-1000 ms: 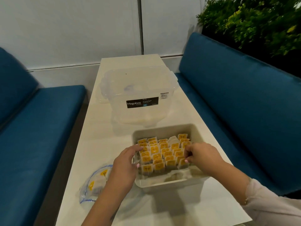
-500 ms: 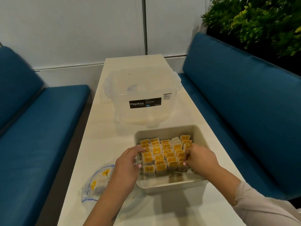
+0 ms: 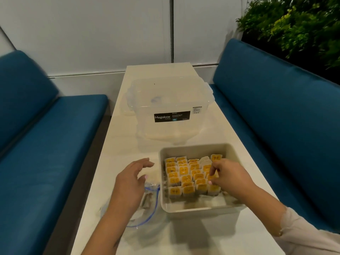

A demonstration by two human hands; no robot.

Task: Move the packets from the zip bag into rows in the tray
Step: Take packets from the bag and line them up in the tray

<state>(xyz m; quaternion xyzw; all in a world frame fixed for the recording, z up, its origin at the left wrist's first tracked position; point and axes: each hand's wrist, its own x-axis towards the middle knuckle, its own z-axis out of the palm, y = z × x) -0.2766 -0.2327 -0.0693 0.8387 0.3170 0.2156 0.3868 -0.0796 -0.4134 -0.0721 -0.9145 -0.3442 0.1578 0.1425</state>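
The packets (image 3: 185, 178), small pale sachets with yellow labels, stand upright in close rows inside the tray (image 3: 233, 153), a cream rectangular bin on the near part of the desk (image 3: 117, 151). They fill the far and middle part of the tray from its left wall across to the right; the strip along the near wall holds no row, only something pale and blurred on the floor of the tray. One packet near the far right leans and shows a plain white face.

Just left of the tray lies the zip bag (image 3: 147, 214), clear plastic with a blue seal line, flat on the desk and partly under the left forearm. A few packets show through it, too blurred to count.

Beyond the tray, well apart, stands a clear lidded storage box (image 3: 171, 107) with a black "Megabox" label. Blue cushioned benches (image 3: 46, 144) run along both sides of the desk, and green foliage (image 3: 294, 24) rises behind the right one.

The left hand (image 3: 131, 181) hovers over the desk between bag and tray, its fingers relaxed and loosely spread, holding nothing. The right hand (image 3: 230, 176) reaches into the tray over the right-hand rows, its fingers (image 3: 213, 169) bent down among the packets there, thumb and fingertips pinching one of the packets.
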